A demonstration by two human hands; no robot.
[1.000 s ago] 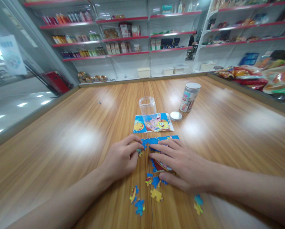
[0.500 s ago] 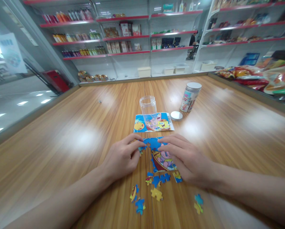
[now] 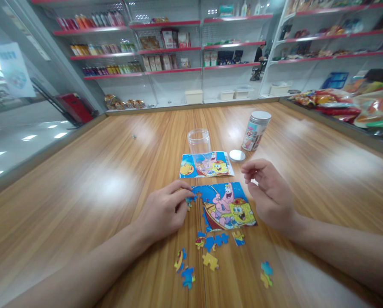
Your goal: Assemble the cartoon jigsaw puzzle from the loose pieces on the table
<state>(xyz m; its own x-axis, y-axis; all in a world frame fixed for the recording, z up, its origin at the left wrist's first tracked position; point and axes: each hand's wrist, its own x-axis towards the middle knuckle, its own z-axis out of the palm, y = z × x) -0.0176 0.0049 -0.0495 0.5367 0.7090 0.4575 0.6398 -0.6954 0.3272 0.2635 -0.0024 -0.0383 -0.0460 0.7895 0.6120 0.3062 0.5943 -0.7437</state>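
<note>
A partly joined jigsaw puzzle (image 3: 225, 205) lies flat on the table, showing a pink starfish and a yellow sponge character in a boat. At its upper left edge, the bent fingers of my left hand (image 3: 166, 207) press on a puzzle piece (image 3: 189, 200), mostly hidden beneath them. My right hand (image 3: 270, 194) is raised just right of the puzzle, fingers loosely curled and thumb apart, with nothing visible in it. Below the puzzle are loose pieces: a yellow one (image 3: 210, 262), a blue one (image 3: 188, 277), linked blue ones (image 3: 216, 241) and a corner-like one (image 3: 238, 238).
Behind the puzzle, a printed picture sheet (image 3: 187, 169) lies under a clear open jar (image 3: 199, 143). A white lid (image 3: 237, 155) and a closed printed can (image 3: 256, 130) stand to the right. Two pieces (image 3: 266, 273) lie at lower right. Snack bags (image 3: 332, 102) border the table.
My right hand has lifted off the puzzle and moved right and away, uncovering the sponge character. My left hand stays in place, and the loose pieces have not moved.
</note>
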